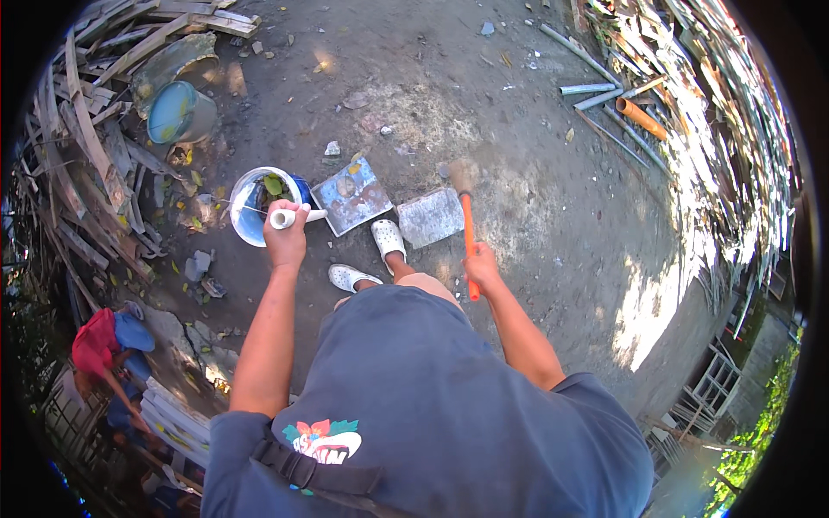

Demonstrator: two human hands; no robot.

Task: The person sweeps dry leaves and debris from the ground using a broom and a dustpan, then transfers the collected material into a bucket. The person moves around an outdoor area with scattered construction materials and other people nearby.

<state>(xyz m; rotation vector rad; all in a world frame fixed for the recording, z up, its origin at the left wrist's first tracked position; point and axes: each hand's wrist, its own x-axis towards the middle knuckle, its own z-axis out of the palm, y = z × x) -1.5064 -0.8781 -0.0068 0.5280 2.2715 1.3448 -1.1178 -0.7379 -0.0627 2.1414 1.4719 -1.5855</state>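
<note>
My left hand (287, 240) is closed round a white plastic pipe fitting (316, 215), one round open end facing up. It is held over the near right side of a bucket (239, 221) with a white rim, a thin wire handle and green leaves inside. Low on its orange handle, my right hand (482, 266) grips a tool (467, 216) whose broad tan-grey head points away from me; its exact kind is unclear. Near that head lies a pale grey block (431, 217). Between block and bucket rests a flat, blue-and-grey stained square slab (351, 197).
Stacked timber (95, 164) lines the left, beside an upturned-looking blue-grey bucket (181, 113). Metal pipes and an orange pipe (641, 118) lie by a wood pile (725, 129) at right. My white clogs (389, 237) stand near the slab. Another person in red (95, 343) bends at lower left.
</note>
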